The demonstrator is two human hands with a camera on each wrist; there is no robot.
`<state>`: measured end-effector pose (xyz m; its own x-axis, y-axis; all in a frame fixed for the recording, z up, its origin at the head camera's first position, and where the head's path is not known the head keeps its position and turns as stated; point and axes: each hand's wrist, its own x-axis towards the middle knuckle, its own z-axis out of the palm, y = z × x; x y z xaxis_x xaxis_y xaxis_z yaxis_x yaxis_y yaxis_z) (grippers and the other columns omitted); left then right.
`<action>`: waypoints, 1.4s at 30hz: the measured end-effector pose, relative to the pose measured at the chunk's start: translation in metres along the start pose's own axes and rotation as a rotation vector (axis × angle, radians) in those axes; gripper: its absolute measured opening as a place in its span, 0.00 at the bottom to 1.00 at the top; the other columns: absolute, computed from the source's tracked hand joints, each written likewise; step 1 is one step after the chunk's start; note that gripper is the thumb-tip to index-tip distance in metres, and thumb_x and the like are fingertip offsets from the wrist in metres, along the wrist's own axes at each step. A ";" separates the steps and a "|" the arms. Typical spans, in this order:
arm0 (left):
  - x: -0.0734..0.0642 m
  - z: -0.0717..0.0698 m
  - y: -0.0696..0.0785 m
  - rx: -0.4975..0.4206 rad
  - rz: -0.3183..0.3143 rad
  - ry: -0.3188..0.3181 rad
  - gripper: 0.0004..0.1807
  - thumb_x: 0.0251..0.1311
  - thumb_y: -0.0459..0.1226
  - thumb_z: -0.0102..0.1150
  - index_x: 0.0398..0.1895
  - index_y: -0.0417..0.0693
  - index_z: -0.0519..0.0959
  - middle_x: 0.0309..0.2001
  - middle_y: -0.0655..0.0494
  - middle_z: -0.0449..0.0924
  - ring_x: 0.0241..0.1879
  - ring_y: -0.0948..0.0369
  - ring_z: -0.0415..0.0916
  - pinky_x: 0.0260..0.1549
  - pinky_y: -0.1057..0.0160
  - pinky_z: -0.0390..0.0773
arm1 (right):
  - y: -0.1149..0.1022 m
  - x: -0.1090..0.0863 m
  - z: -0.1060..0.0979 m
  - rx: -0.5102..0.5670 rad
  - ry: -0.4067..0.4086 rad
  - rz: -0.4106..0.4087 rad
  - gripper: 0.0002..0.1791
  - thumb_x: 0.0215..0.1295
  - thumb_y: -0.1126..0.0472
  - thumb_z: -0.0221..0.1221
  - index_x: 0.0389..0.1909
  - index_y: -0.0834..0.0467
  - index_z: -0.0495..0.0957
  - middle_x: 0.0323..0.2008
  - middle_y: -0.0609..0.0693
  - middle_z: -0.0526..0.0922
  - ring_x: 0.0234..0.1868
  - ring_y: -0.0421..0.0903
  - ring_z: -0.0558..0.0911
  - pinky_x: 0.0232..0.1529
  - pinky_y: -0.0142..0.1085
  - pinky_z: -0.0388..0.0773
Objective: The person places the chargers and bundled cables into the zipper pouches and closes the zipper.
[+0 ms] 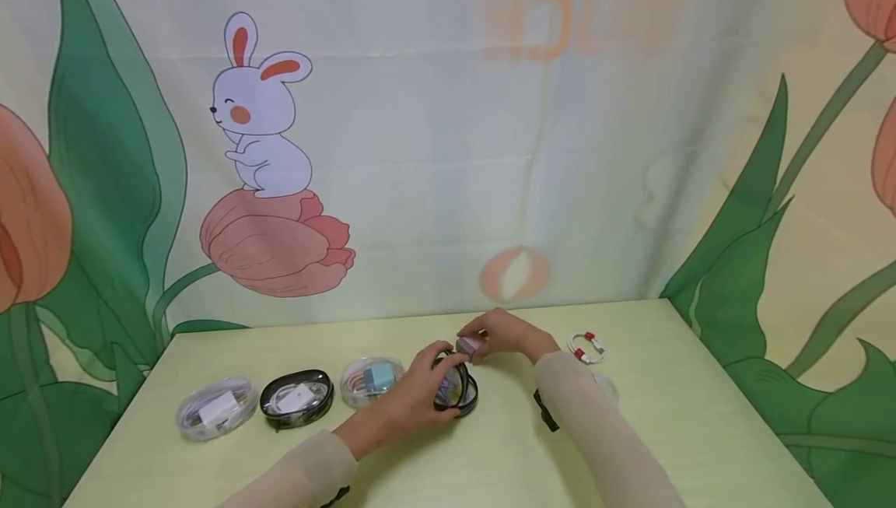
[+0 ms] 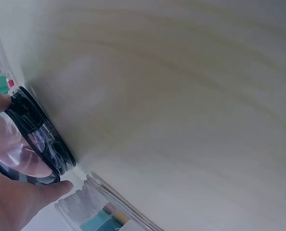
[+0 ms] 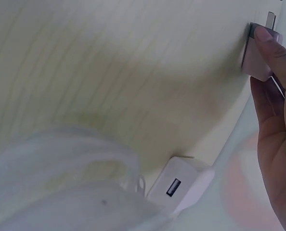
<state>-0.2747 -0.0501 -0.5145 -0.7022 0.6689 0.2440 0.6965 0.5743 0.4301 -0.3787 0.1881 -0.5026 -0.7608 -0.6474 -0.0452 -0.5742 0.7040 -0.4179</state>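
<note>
A small round clear pouch with black trim (image 1: 463, 397) is in my left hand (image 1: 418, 390), gripped at its edge between thumb and fingers. In the left wrist view the same pouch (image 2: 49, 142) shows its black zip side, and the contents are hard to make out. My right hand (image 1: 509, 334) pinches a pinkish-purple charger plug (image 1: 469, 346) just beyond the pouch. Metal prongs stick out of that plug (image 3: 259, 55) in the right wrist view. A clear pouch holding a blue charger (image 1: 380, 376) sits beside my left hand.
Further left lie a black-trimmed pouch (image 1: 297, 399) and a clear pouch (image 1: 217, 408), each with a white charger inside. A white cable with red ties (image 1: 586, 348) lies at right. A white charger (image 3: 174, 185) and a blurred clear pouch (image 3: 75, 192) are near my right wrist.
</note>
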 end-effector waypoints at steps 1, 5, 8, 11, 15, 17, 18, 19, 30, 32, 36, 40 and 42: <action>0.000 0.000 0.000 0.000 -0.004 -0.002 0.45 0.55 0.43 0.77 0.74 0.49 0.64 0.73 0.42 0.56 0.73 0.44 0.56 0.63 0.46 0.73 | 0.000 0.000 0.001 -0.006 0.008 0.001 0.28 0.58 0.59 0.75 0.60 0.55 0.82 0.54 0.50 0.86 0.47 0.44 0.83 0.48 0.36 0.80; 0.000 0.000 0.001 -0.015 -0.019 0.003 0.46 0.55 0.43 0.77 0.75 0.49 0.63 0.73 0.41 0.56 0.72 0.44 0.57 0.62 0.45 0.74 | 0.002 0.000 0.003 -0.002 0.042 0.031 0.26 0.56 0.57 0.75 0.57 0.53 0.85 0.52 0.48 0.87 0.44 0.41 0.83 0.45 0.33 0.80; 0.000 0.000 0.001 -0.019 -0.023 0.011 0.45 0.55 0.44 0.77 0.74 0.48 0.64 0.72 0.41 0.57 0.72 0.43 0.58 0.62 0.45 0.74 | 0.002 0.001 0.004 -0.011 0.064 0.053 0.26 0.54 0.55 0.76 0.55 0.52 0.86 0.50 0.47 0.88 0.42 0.39 0.84 0.43 0.32 0.80; 0.000 -0.001 0.001 -0.026 -0.025 0.014 0.44 0.55 0.43 0.77 0.73 0.48 0.65 0.72 0.41 0.57 0.71 0.43 0.58 0.61 0.44 0.73 | 0.002 0.001 0.003 -0.029 0.080 0.062 0.25 0.51 0.53 0.78 0.53 0.52 0.87 0.47 0.46 0.89 0.40 0.37 0.83 0.41 0.31 0.80; 0.000 -0.002 0.003 -0.037 -0.033 0.012 0.43 0.55 0.44 0.77 0.72 0.48 0.65 0.72 0.41 0.58 0.71 0.43 0.58 0.62 0.44 0.73 | -0.001 0.000 -0.001 -0.045 0.080 0.076 0.26 0.48 0.52 0.79 0.51 0.52 0.88 0.45 0.46 0.90 0.38 0.36 0.83 0.41 0.31 0.80; 0.000 -0.003 0.003 -0.041 -0.041 0.011 0.43 0.55 0.43 0.77 0.72 0.48 0.66 0.72 0.41 0.58 0.71 0.43 0.58 0.62 0.44 0.73 | -0.002 0.000 -0.004 -0.044 0.079 0.084 0.27 0.47 0.51 0.79 0.51 0.51 0.88 0.44 0.45 0.90 0.38 0.36 0.83 0.40 0.31 0.80; 0.000 -0.003 0.004 -0.044 -0.044 0.012 0.43 0.55 0.43 0.77 0.72 0.48 0.66 0.72 0.41 0.58 0.71 0.43 0.58 0.62 0.44 0.73 | -0.003 -0.001 -0.005 -0.047 0.081 0.087 0.26 0.47 0.51 0.79 0.50 0.51 0.89 0.44 0.45 0.90 0.38 0.35 0.82 0.40 0.31 0.80; 0.000 -0.002 0.004 -0.045 -0.047 0.015 0.43 0.55 0.43 0.77 0.72 0.48 0.66 0.72 0.40 0.58 0.71 0.43 0.58 0.62 0.44 0.73 | -0.004 -0.001 -0.007 -0.053 0.083 0.087 0.26 0.47 0.51 0.79 0.50 0.51 0.89 0.43 0.45 0.90 0.37 0.35 0.82 0.40 0.30 0.79; 0.001 -0.002 0.004 -0.056 -0.057 0.044 0.43 0.53 0.40 0.78 0.71 0.45 0.66 0.72 0.38 0.58 0.71 0.41 0.58 0.63 0.42 0.71 | -0.023 -0.003 -0.015 -0.089 0.066 0.048 0.21 0.47 0.50 0.80 0.44 0.51 0.91 0.37 0.41 0.90 0.33 0.32 0.80 0.36 0.28 0.77; 0.001 -0.003 0.004 -0.070 -0.060 0.039 0.43 0.54 0.40 0.78 0.71 0.45 0.66 0.72 0.38 0.57 0.72 0.41 0.57 0.63 0.42 0.71 | -0.028 -0.002 -0.014 -0.085 0.062 0.070 0.20 0.47 0.50 0.80 0.43 0.50 0.91 0.37 0.40 0.90 0.34 0.32 0.81 0.37 0.28 0.78; 0.002 -0.003 0.005 -0.070 -0.061 0.036 0.43 0.54 0.41 0.78 0.71 0.45 0.65 0.72 0.41 0.57 0.71 0.42 0.57 0.63 0.43 0.72 | -0.038 -0.001 -0.011 -0.102 0.061 0.067 0.17 0.50 0.53 0.79 0.43 0.49 0.91 0.36 0.40 0.90 0.34 0.32 0.82 0.36 0.28 0.78; 0.002 -0.001 0.004 -0.056 -0.071 0.048 0.42 0.53 0.43 0.79 0.69 0.46 0.66 0.70 0.43 0.57 0.69 0.43 0.59 0.61 0.44 0.74 | -0.046 -0.001 -0.005 -0.104 0.039 0.032 0.14 0.52 0.56 0.77 0.41 0.49 0.91 0.33 0.39 0.90 0.31 0.30 0.81 0.34 0.27 0.78; 0.001 -0.001 0.004 -0.058 -0.076 0.060 0.42 0.52 0.43 0.79 0.67 0.47 0.66 0.69 0.43 0.58 0.68 0.43 0.60 0.59 0.44 0.75 | -0.049 -0.003 -0.002 -0.101 0.040 0.026 0.13 0.52 0.56 0.77 0.40 0.49 0.92 0.31 0.39 0.89 0.29 0.28 0.81 0.32 0.26 0.77</action>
<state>-0.2730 -0.0472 -0.5115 -0.7615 0.5938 0.2598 0.6323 0.5927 0.4989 -0.3494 0.1564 -0.4798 -0.7862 -0.6177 -0.0173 -0.5802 0.7475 -0.3236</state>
